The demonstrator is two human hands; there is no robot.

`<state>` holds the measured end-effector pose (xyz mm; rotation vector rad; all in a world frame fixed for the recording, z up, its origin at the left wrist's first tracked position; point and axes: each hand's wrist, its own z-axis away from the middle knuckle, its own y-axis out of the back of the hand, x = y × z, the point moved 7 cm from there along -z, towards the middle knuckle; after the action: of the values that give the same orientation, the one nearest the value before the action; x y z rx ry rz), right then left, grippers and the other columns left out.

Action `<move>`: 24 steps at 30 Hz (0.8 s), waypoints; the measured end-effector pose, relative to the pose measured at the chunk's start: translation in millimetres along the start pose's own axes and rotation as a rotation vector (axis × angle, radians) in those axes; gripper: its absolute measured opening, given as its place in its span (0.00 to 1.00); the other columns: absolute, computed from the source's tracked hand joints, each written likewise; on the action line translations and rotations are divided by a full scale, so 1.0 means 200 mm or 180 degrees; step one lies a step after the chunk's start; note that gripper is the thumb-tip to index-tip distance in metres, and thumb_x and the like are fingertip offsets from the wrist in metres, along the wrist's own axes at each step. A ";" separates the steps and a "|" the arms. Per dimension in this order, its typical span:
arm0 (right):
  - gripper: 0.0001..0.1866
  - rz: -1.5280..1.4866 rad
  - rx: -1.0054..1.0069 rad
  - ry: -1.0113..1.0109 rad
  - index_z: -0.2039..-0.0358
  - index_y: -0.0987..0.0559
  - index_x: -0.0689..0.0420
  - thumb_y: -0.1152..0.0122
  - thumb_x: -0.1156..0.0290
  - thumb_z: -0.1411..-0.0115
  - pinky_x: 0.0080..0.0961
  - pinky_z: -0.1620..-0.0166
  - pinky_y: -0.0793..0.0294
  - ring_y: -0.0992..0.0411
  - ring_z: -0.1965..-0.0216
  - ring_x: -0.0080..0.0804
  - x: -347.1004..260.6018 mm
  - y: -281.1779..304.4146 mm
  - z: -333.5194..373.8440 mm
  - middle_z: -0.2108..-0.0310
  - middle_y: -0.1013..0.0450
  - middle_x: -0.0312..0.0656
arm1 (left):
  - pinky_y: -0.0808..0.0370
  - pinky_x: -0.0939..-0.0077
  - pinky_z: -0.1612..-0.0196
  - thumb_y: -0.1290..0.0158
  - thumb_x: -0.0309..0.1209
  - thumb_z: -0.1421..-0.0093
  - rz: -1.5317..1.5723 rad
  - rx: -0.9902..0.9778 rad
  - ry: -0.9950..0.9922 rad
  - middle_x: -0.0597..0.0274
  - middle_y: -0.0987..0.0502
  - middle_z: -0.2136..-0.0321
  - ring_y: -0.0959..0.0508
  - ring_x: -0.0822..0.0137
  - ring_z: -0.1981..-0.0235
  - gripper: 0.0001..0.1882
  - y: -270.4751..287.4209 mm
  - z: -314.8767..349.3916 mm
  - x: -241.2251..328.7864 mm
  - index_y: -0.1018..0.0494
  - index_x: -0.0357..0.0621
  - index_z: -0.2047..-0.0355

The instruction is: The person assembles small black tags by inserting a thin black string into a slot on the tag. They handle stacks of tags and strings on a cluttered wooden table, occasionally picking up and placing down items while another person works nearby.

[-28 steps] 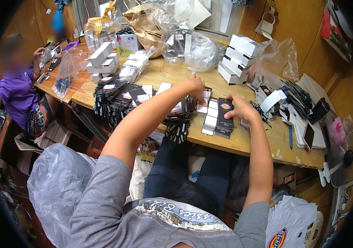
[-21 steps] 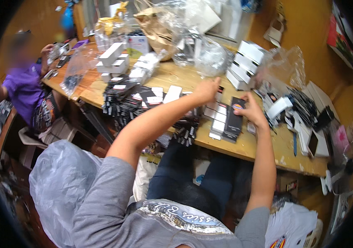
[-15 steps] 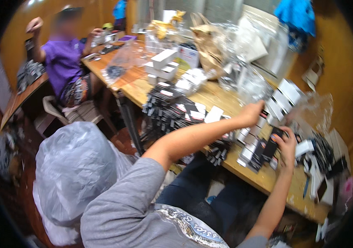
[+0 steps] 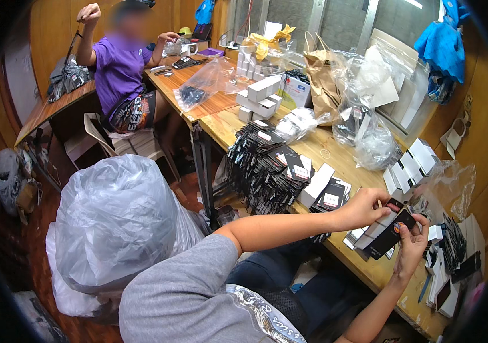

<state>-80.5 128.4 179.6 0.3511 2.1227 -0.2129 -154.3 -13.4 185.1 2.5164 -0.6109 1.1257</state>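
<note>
Above the near right part of the table, my right hand (image 4: 411, 246) grips a flat black card package (image 4: 385, 239) with a small orange and blue picture on it. The package is tilted, thumb on its front. My left hand (image 4: 365, 209) is closed in a pinch at the package's upper end, beside a small dark piece (image 4: 394, 203); what exactly its fingertips hold is too small to make out. Slim white boxes (image 4: 376, 227) show behind the package. Left of my left hand lie more black card packages (image 4: 332, 195) and a long white box (image 4: 317, 184).
A big heap of black packages (image 4: 264, 171) hangs over the table's near edge. White boxes (image 4: 411, 164), a paper bag (image 4: 323, 80) and clear plastic (image 4: 376, 147) stand behind. A stuffed plastic sack (image 4: 115, 223) is at my left. Farther off sits a person in purple (image 4: 119, 68), one hand raised.
The view has shifted, so the scene sits further right and sharper. My hands have come together; the right has lifted the black card package off the table, and the left now touches its upper end.
</note>
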 end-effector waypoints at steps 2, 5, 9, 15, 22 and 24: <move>0.16 0.0134 -0.0044 -0.0016 0.63 0.37 0.59 0.46 0.81 0.53 0.16 0.63 0.34 0.34 0.67 0.23 0.00 -0.03 0.02 0.70 0.33 0.40 | 0.34 0.79 0.76 0.47 0.24 0.55 0.0220 -0.0372 0.0402 0.57 0.31 0.81 0.29 0.72 0.79 0.08 -0.05 0.03 -0.05 0.34 0.32 0.75; 0.16 0.0337 -0.0083 -0.0105 0.63 0.36 0.58 0.44 0.79 0.54 0.08 0.73 0.36 0.34 0.71 0.19 -0.01 -0.09 0.05 0.73 0.34 0.36 | 0.33 0.79 0.72 0.47 0.26 0.55 0.0030 -0.0460 0.0199 0.55 0.28 0.77 0.29 0.71 0.76 0.13 -0.08 0.08 -0.05 0.32 0.31 0.70; 0.16 0.0435 -0.0263 0.0052 0.63 0.36 0.57 0.43 0.74 0.53 0.06 0.79 0.41 0.36 0.75 0.15 -0.01 -0.13 0.09 0.74 0.35 0.32 | 0.33 0.80 0.70 0.48 0.27 0.54 0.0003 -0.0556 0.0570 0.56 0.29 0.76 0.30 0.73 0.74 0.11 -0.07 0.14 -0.08 0.32 0.33 0.70; 0.15 0.2286 0.0548 0.0097 0.59 0.33 0.59 0.51 0.68 0.47 0.19 0.64 0.38 0.36 0.67 0.27 0.14 0.29 -0.01 0.68 0.34 0.38 | 0.35 0.83 0.71 0.52 0.30 0.49 0.0696 -0.0672 0.0796 0.65 0.32 0.76 0.35 0.81 0.73 0.12 -0.05 0.36 -0.05 0.35 0.34 0.68; 0.16 0.4465 -0.0001 0.0338 0.60 0.31 0.56 0.50 0.69 0.52 0.33 0.53 0.47 0.42 0.55 0.38 0.46 0.38 0.06 0.59 0.36 0.42 | 0.39 0.87 0.73 0.53 0.29 0.47 0.1468 -0.1018 0.1219 0.71 0.41 0.77 0.41 0.83 0.76 0.10 -0.11 0.54 -0.03 0.38 0.34 0.75; 0.13 0.4415 -0.0192 0.0068 0.64 0.29 0.57 0.49 0.70 0.53 0.34 0.54 0.47 0.41 0.57 0.37 0.45 0.34 0.07 0.61 0.35 0.40 | 0.40 0.87 0.74 0.53 0.30 0.47 0.1468 -0.1053 0.1173 0.70 0.42 0.78 0.41 0.82 0.77 0.10 -0.12 0.55 -0.03 0.39 0.34 0.76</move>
<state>-93.8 203.6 96.1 1.6390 1.4622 0.6522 -76.2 -40.4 106.8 1.8728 -1.1917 1.4532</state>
